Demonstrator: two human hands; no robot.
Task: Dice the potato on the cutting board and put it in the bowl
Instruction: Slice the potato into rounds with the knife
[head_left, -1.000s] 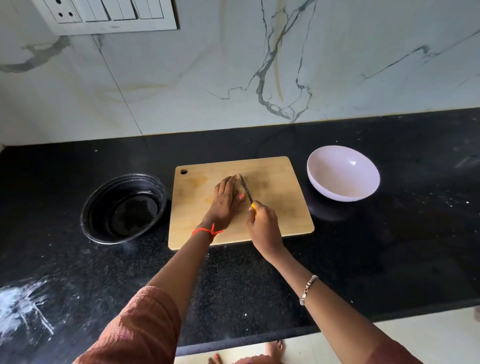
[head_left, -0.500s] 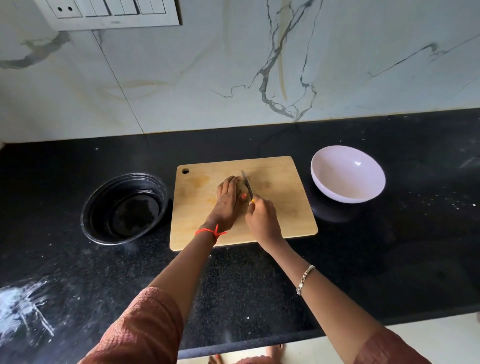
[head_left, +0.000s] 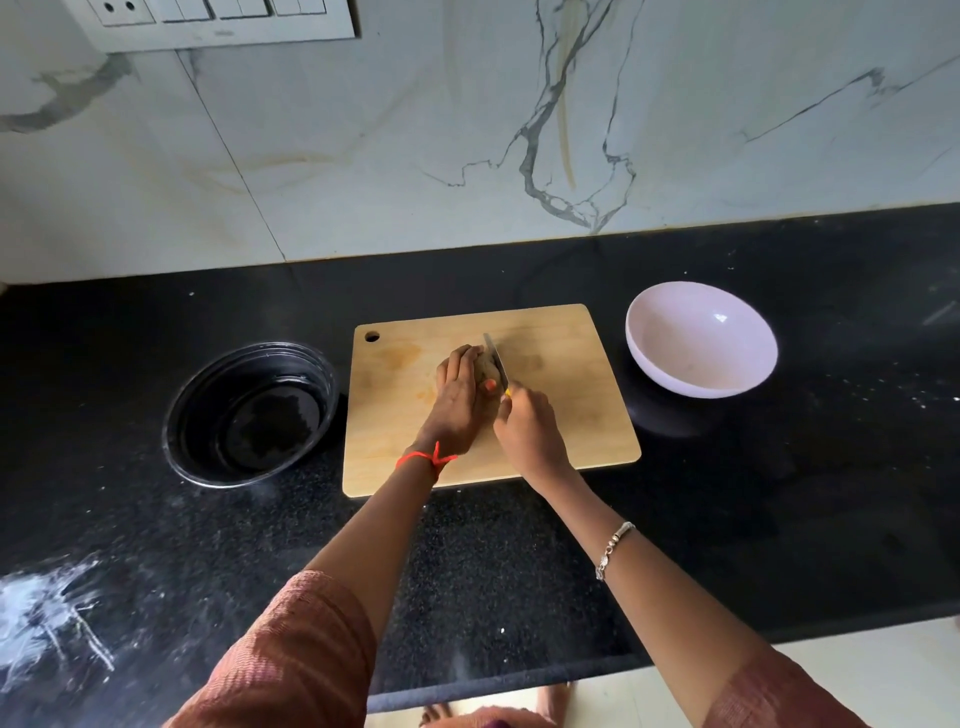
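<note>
A wooden cutting board lies in the middle of the black counter. My left hand curls over a brown potato near the board's centre and hides most of it. My right hand grips a knife by its yellow handle, with the blade standing against the potato's right side. An empty white bowl sits on the counter to the right of the board.
A black round container stands left of the board. The marble wall rises behind the counter, with a switch panel at top left. White smears mark the counter at the front left. The counter edge runs along the bottom.
My right hand and the knife have slid a little forward along the potato. My left hand has stayed on the potato.
</note>
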